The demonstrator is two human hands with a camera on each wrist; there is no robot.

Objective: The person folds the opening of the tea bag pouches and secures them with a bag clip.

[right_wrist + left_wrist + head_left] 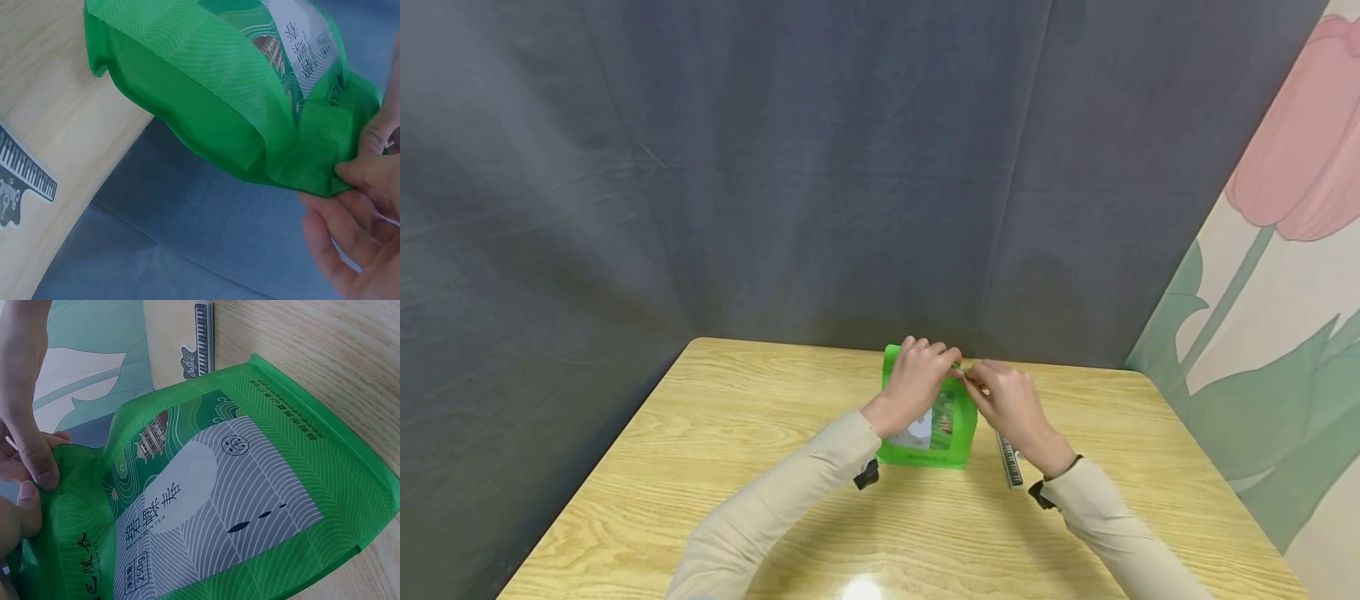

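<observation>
A green tea bag (961, 429) with a grey and white label stands on the wooden table. My left hand (916, 382) grips its top edge, with the thumb showing on the bag's front in the left wrist view. At the top right corner, my right hand (1011, 404) pinches the bag's rim between thumb and fingers, as the right wrist view also shows. Both hands' fingertips are close together. The bag's top is creased around them, and whether its mouth is parted cannot be told.
Right of the bag, a flat piece with a piano-key pattern (1011, 460) lies on the table (737, 433). A dark curtain (850, 167) hangs behind the table's back edge. On the right is a wall (1262, 333) painted with a pink tulip.
</observation>
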